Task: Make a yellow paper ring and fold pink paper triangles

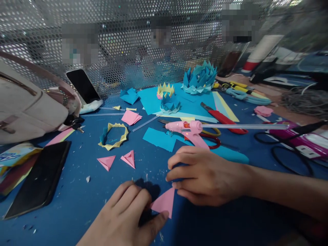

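A pink paper triangle point(164, 204) lies on the blue tabletop between my hands. My left hand point(125, 213) has its thumb on the triangle's lower edge and its curled fingers at the left corner, gripping it. The curled fingers of my right hand point(205, 174) meet the upper tip of the same triangle. Just beyond are two folded pink pieces point(106, 162) and a ring of folded yellow and blue paper point(126, 132). A pink glue gun point(183, 127) with a long clear glue stick rests past my right hand.
Red-handled scissors point(215, 140) lie under the glue gun, near a red-handled cutter point(225, 121). Blue sheets point(151, 95) hold a blue paper lotus point(200, 78) and smaller crowns. At left are a dark phone point(41, 177) and a white bag point(28, 102); a purple power strip point(299, 140) stands right.
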Tool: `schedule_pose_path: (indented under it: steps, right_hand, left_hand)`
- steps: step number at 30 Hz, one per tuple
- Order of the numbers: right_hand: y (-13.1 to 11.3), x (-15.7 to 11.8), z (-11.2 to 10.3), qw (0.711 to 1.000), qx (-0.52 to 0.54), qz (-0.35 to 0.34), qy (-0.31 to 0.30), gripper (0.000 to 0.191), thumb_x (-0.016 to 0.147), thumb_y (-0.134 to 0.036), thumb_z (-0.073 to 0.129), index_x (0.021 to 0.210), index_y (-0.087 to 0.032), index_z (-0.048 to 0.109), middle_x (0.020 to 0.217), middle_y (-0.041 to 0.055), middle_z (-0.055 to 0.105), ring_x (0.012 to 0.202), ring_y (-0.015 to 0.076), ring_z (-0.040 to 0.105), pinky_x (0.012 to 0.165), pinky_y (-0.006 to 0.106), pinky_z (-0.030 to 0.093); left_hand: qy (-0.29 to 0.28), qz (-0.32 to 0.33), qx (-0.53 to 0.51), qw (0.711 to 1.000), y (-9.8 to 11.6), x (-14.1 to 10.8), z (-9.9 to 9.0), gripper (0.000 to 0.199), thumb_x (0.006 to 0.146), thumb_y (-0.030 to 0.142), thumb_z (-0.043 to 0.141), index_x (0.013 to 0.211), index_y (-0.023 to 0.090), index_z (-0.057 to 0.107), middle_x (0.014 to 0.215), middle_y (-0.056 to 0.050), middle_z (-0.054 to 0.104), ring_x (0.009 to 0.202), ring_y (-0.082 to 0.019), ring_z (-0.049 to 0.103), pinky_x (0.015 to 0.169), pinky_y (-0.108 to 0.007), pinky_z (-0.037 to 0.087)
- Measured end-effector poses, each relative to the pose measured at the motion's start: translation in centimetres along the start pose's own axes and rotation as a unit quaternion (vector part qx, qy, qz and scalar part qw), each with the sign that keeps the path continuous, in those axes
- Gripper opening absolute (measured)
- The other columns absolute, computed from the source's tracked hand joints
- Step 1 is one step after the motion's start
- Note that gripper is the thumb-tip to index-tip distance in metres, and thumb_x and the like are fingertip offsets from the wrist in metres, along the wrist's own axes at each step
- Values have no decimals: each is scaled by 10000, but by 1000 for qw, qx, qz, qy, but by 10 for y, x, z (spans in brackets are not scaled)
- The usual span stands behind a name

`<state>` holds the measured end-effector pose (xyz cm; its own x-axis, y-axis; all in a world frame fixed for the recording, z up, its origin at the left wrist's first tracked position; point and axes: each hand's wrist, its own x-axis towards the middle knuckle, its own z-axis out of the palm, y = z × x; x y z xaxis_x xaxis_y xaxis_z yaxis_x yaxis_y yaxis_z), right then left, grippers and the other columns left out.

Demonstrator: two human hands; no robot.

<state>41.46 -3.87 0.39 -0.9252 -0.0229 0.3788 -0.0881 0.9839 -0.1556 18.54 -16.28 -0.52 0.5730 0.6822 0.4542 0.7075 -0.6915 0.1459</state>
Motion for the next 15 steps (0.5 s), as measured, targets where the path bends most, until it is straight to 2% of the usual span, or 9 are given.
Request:
schedule_pose_path:
  steps: [1,3,4,5,8,11,15]
  right_hand:
    - [0,0,-1,1000,-1,-7,0,301,1020,-201,476,812,-164,691,1010,42,736,1054,194,567,870,380,414]
    - [1,0,-3,1000,3,-23,-2,311,1030,-203,460,834,-154,697,1024,52,736,1053,194,564,880,378,411]
    - [1,0,-2,1000,4,-29,-1,314,1036,-214,456,847,-149,698,1040,57,734,1054,195,563,884,378,409]
    - [1,0,-1,999,5,-32,2,315,1041,-230,456,859,-147,699,1060,62,731,1059,198,562,886,380,406]
    - [2,0,4,999,0,-42,20,322,1052,-290,454,906,-136,696,1096,75,724,1054,209,567,861,379,402]
    - [0,1,11,998,-2,-53,16,330,1058,-346,445,993,-130,686,1117,71,722,1044,214,575,822,372,398]
    - [-4,9,19,998,-9,-51,-27,321,1036,-429,479,1120,-188,674,1210,57,693,1087,216,572,825,374,406]
  left_hand:
    - [0,9,11,1000,0,-1,-1,365,1064,295,365,962,255,713,746,-3,565,705,-148,512,664,-261,450]
    - [74,-9,46,996,1,-4,-2,468,1074,249,280,962,297,733,675,-10,490,654,-170,443,632,-288,368]
    - [40,17,51,998,1,-5,-3,464,1071,229,274,1025,312,729,700,-16,512,666,-175,449,647,-300,356]
    - [-22,34,52,998,1,-6,-3,431,1067,218,290,1130,329,702,743,-21,540,692,-178,470,673,-310,359]
    - [-83,45,50,994,-2,-12,-5,388,1054,229,322,1237,323,651,766,-24,554,703,-187,484,702,-337,336]
    - [-92,37,40,994,-5,-18,-3,308,1014,321,446,1261,327,630,755,-11,549,688,-190,475,722,-357,315]
    - [-100,29,23,994,-5,-20,-4,387,902,387,608,1282,314,605,765,7,572,685,-179,490,733,-358,308]
